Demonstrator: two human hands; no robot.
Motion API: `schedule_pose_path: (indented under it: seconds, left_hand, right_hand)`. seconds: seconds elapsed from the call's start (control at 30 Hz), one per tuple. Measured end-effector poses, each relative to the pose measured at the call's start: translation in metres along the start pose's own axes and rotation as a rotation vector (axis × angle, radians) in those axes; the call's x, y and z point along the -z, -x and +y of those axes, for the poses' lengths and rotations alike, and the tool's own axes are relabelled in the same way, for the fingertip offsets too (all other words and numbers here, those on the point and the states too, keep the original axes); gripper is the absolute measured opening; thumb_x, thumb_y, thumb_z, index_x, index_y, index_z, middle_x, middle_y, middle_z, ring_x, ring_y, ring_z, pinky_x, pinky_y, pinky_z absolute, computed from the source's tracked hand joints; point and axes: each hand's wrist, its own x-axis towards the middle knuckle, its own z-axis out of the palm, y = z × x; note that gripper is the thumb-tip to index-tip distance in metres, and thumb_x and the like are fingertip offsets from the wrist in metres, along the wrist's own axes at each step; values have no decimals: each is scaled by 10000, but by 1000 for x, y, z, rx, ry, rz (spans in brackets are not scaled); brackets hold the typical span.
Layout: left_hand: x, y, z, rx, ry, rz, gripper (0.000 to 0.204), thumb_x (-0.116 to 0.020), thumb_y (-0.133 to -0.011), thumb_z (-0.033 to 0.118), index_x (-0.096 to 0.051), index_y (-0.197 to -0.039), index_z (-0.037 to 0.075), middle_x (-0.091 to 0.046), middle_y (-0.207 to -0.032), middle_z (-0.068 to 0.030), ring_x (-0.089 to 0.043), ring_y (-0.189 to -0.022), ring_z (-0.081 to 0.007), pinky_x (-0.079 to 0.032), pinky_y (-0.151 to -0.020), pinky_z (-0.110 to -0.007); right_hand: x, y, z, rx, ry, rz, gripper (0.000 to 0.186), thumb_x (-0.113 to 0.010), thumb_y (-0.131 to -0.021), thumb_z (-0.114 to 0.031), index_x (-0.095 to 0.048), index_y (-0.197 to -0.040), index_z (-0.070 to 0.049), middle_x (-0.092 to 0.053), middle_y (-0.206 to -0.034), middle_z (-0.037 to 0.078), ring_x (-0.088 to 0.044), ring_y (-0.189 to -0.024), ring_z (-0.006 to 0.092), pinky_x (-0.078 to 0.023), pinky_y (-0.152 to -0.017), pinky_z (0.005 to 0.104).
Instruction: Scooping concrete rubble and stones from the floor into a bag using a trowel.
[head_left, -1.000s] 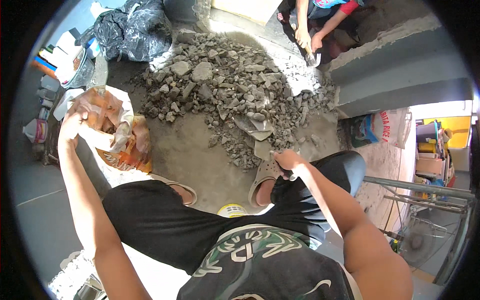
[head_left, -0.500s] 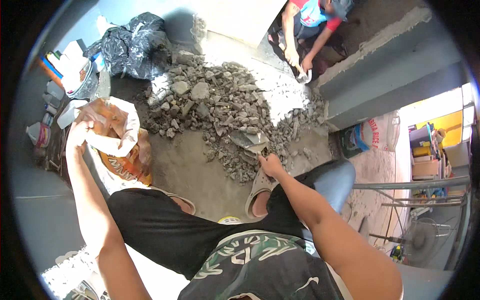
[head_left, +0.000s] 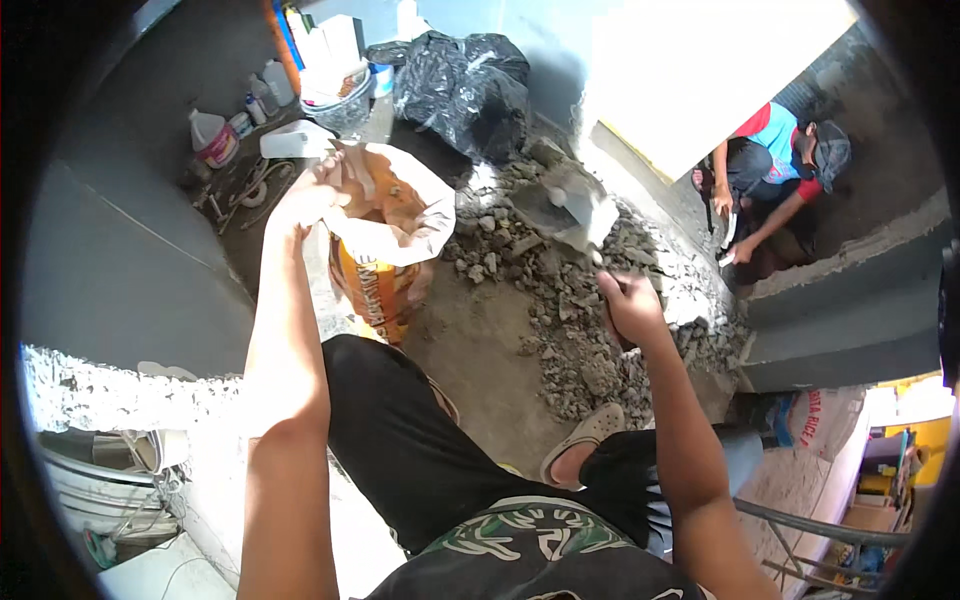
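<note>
My left hand (head_left: 308, 200) is closed on the rim of a printed sack (head_left: 372, 285). The sack is orange and white, stands upright with its mouth spread, and its inner wall shows. In my right hand (head_left: 636, 308) is the handle of a hand shovel (head_left: 570, 212). Its wide grey blade is raised over the rubble pile (head_left: 560, 350), with pale chunks on it. Motion blurs the blade and my right hand. The shovel is to the right of the sack and apart from it.
A black plastic bag (head_left: 465, 95) lies behind the pile. Beside it stand a bucket of supplies (head_left: 340, 105) and several bottles (head_left: 215, 135). A co-worker (head_left: 775, 165) crouches at the far right with a hand tool, behind a low grey wall (head_left: 850, 320). A white sack (head_left: 820, 420) lies nearer.
The shovel has risen from the rubble with chunks on its blade. My left hand keeps its hold on the sack. The view has turned left, shifting the scene rightward.
</note>
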Motion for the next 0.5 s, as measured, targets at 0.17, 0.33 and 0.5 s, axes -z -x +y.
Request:
schedule_pose_path:
  seconds: [0.17,0.33,0.5]
  left_hand:
    - [2,33,23,13,29,-28,916,-557,-598,-80,-306,-1479,-77,-340,-1548,-141,-332,-1409,-197,-272,-1114,-246]
    - [-8,43,35,-31,92,17,907,-545,-604,-97,-316,-1481,-62,-410,-1488,-111,-423,-1319,-178,-329,-1071,-252]
    - [-5,18,4,-186,91,-24,900,-532,-616,-121,-343,-1489,-9,-509,-1399,-102,-561,-1151,-165,-445,-956,-249]
  right_hand:
    - [-31,-41,-90,351,27,-64,445,-549,-980,-350,-589,-738,22,-594,-571,96,-579,-439,189,-478,-494,355]
    - [-99,-83,-138,749,400,39,308,-589,-926,-268,-634,-864,31,-646,-675,205,-672,-668,332,-507,-595,448]
    - [-109,-101,-190,437,790,-122,328,-671,-821,-231,-718,-1119,-104,-698,-1149,121,-670,-1074,284,-539,-864,371]
